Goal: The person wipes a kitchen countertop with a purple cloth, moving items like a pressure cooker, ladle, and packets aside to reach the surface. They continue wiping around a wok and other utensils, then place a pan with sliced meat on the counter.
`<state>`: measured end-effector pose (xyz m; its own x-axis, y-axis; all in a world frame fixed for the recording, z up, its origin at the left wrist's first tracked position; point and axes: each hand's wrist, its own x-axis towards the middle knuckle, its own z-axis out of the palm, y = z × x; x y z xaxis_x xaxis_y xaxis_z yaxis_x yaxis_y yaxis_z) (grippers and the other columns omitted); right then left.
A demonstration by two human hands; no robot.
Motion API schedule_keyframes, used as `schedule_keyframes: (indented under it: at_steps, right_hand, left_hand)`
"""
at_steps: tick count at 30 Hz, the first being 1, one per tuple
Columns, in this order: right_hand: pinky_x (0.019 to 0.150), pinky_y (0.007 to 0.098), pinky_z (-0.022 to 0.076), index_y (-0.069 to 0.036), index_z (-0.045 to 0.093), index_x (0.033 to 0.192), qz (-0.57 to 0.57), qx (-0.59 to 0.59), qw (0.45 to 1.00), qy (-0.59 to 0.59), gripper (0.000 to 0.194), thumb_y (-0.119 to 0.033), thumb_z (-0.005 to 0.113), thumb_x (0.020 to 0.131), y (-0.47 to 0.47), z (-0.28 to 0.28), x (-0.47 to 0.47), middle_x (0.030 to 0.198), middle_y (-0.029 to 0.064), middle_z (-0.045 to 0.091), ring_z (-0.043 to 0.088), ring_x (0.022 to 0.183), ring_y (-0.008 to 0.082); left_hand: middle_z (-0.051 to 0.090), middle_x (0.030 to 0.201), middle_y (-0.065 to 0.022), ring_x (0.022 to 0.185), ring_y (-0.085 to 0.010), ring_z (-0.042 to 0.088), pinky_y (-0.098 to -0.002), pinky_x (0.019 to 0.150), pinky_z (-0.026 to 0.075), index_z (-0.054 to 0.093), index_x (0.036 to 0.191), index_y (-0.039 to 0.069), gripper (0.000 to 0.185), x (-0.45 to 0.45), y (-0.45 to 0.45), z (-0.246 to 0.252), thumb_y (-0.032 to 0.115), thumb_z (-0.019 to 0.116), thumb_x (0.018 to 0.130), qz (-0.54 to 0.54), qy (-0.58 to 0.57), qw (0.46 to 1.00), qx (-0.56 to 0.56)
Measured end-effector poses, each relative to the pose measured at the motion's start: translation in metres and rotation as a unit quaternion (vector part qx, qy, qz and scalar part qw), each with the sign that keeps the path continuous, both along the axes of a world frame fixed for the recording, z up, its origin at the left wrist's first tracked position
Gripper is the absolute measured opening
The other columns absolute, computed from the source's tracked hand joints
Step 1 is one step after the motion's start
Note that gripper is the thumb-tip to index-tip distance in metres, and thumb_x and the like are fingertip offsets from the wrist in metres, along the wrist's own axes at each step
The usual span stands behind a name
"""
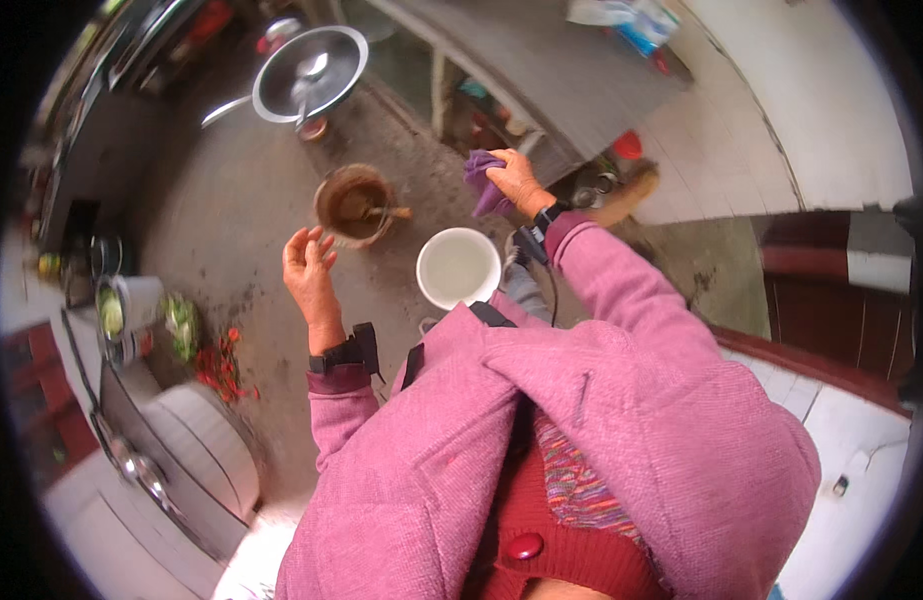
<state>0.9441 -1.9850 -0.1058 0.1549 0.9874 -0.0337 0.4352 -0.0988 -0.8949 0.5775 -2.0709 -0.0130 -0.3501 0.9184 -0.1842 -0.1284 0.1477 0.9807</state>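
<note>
My right hand (515, 182) grips a crumpled purple cloth (485, 184), which hangs from the fingers above the floor. Nothing is in my left hand (309, 277); its fingers are bent and somewhat apart, over the floor just below and left of a brown round container (341, 235). A wooden-looking handle (398, 213) sticks out of that container. Between my two hands, close to my feet, a white bucket (458, 268) holds pale, cloudy liquid. Dark straps circle both wrists.
A large metal basin (281, 90) with a ladle-like utensil stands far ahead. On the left are a white bucket with greens (142, 300), a leafy vegetable (180, 328) and scattered red pieces (222, 367) on the floor. A grey tabletop (536, 67) spans the upper right.
</note>
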Motion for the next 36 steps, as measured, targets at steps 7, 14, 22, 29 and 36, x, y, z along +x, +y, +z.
schedule_keyframes:
  at_steps: [7,14,22,29,36]
  right_hand:
    - [0.084,0.0364,0.0583,-0.005,0.064,0.108,0.148,-0.271,0.751,0.583,0.021,-0.008,0.057,0.089,-0.021,0.055,-0.226,0.101,0.0063,0.07,0.068,0.087,0.0197]
    - [0.097,0.044,0.055,-0.003,0.062,0.117,0.196,-0.435,0.664,0.576,0.028,-0.017,0.055,0.094,-0.052,0.095,-0.367,0.111,0.0103,0.071,0.069,0.101,0.0264]
    - [0.099,0.0376,0.0522,-0.005,0.057,0.132,0.342,-0.383,0.606,0.608,0.04,-0.032,0.051,0.104,-0.038,0.094,-0.471,0.124,0.0098,0.066,0.065,0.111,0.0207]
    - [0.094,0.0339,0.0525,-0.002,0.061,0.127,0.447,-0.239,0.716,0.48,0.036,-0.028,0.046,0.108,0.034,0.102,-0.568,0.12,0.0077,0.068,0.064,0.105,0.0177]
    - [0.094,0.0352,0.0527,-0.004,0.062,0.124,0.449,-0.395,0.6,0.532,0.035,-0.032,0.059,0.103,0.086,0.081,-0.693,0.116,0.0042,0.069,0.066,0.102,0.0163]
  left_hand:
    - [0.068,0.121,-0.0103,0.101,-0.0191,0.07,-0.0277,0.08,0.055,0.057,0.126,0.003,0.025,-0.125,-0.1,0.018,0.012,0.056,0.103,0.125,0.039,0.991,0.003]
    - [0.068,0.123,-0.0093,0.104,-0.018,0.069,-0.0269,0.08,0.055,0.056,0.13,0.004,0.029,-0.177,-0.153,0.024,0.015,0.058,0.103,0.194,0.063,0.979,-0.015]
    - [0.063,0.126,-0.0115,0.113,-0.0218,0.063,-0.0332,0.09,0.052,0.058,0.132,0.001,0.043,-0.231,-0.088,0.018,0.019,0.071,0.095,0.118,0.257,0.956,0.079]
    - [0.063,0.102,-0.0117,0.093,-0.0235,0.063,-0.035,0.085,0.051,0.061,0.102,-0.001,0.024,-0.31,-0.001,0.037,0.014,0.075,0.09,0.135,0.394,0.908,0.05]
    - [0.063,0.093,-0.0072,0.085,-0.0178,0.058,-0.0329,0.08,0.049,0.059,0.097,0.0,0.013,-0.409,0.042,0.032,0.01,0.067,0.096,0.301,0.275,0.91,0.075]
